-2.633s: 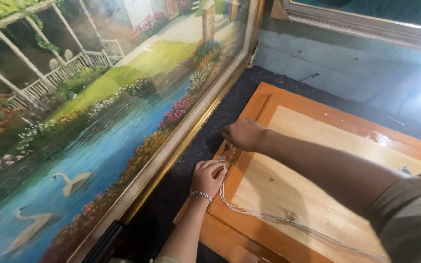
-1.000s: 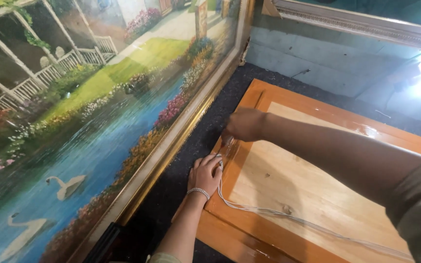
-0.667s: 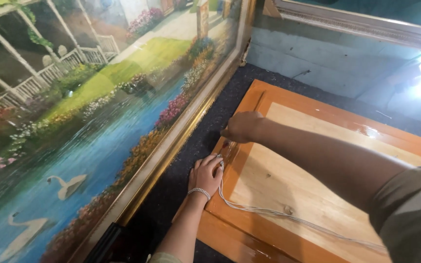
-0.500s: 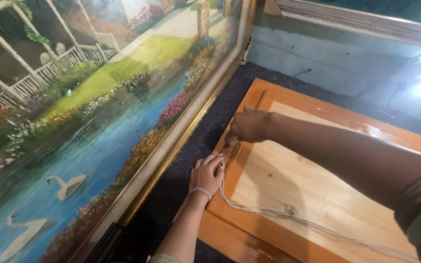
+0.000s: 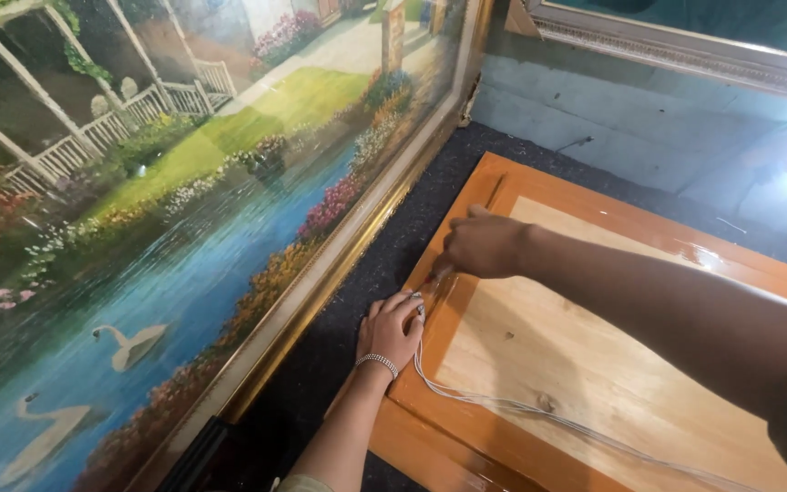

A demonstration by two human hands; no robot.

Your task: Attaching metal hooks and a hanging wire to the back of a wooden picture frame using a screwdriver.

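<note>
A wooden frame (image 5: 612, 228) with orange varnished rails and a pale board in the middle lies flat on dark carpet. A thin white cord (image 5: 521, 410) runs across the board from the lower right up to the frame's left rail. My left hand (image 5: 392, 330), with a beaded bracelet at the wrist, presses the cord against that rail. My right hand (image 5: 485, 244) reaches in from the right, just above the left one. Its fingers are pinched at the rail's inner edge, where the cord ends. What sits under the fingertips is hidden.
A big gold-framed painting (image 5: 184, 210) of a garden, a pond and swans leans along the left, close to the wooden frame. A strip of dark carpet (image 5: 366, 273) separates them. A grey wall (image 5: 630, 137) and another ornate frame edge (image 5: 685, 50) stand behind.
My right hand has shifted slightly along the left rail and stays pinched there. My left hand has kept its place on the cord. The view has moved a little.
</note>
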